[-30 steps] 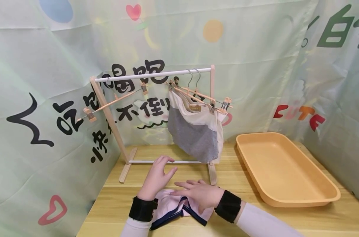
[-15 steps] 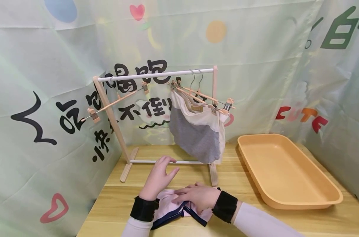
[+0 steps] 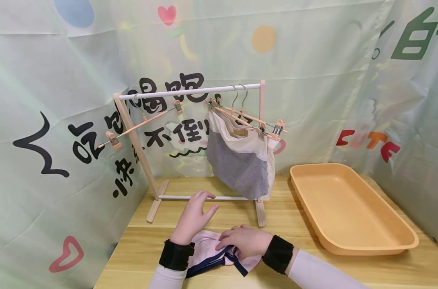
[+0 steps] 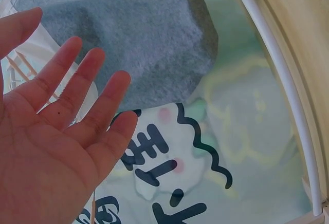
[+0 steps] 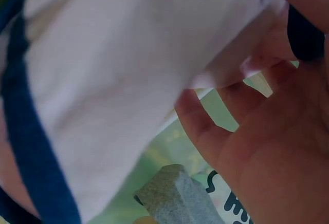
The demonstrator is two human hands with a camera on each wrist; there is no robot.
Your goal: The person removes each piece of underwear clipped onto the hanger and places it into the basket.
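Observation:
Pale pink shorts with navy trim point(image 3: 206, 245) lie crumpled on the table in the head view. My right hand point(image 3: 248, 241) is over their right part, its fingers curled and gripping the cloth. In the right wrist view, the pink fabric point(image 5: 113, 80) fills much of the picture, with curled fingers point(image 5: 198, 121) behind its edge. My left hand point(image 3: 191, 220) hovers beyond the shorts' left side, fingers relaxed and holding nothing. The left wrist view shows its open palm point(image 4: 46, 147) before the hanging grey-and-cream garment point(image 4: 144, 39).
A wooden rack with a white rail point(image 3: 190, 92) stands at the back. The grey-and-cream garment point(image 3: 237, 160) hangs at its right from clip hangers. A bare clip hanger point(image 3: 146, 122) hangs at left. An orange tray point(image 3: 349, 208) sits on the right of the table.
My right hand's fingers have drawn in from spread to curled on the shorts, whose right navy edge has shifted slightly. My left hand has stayed nearly still.

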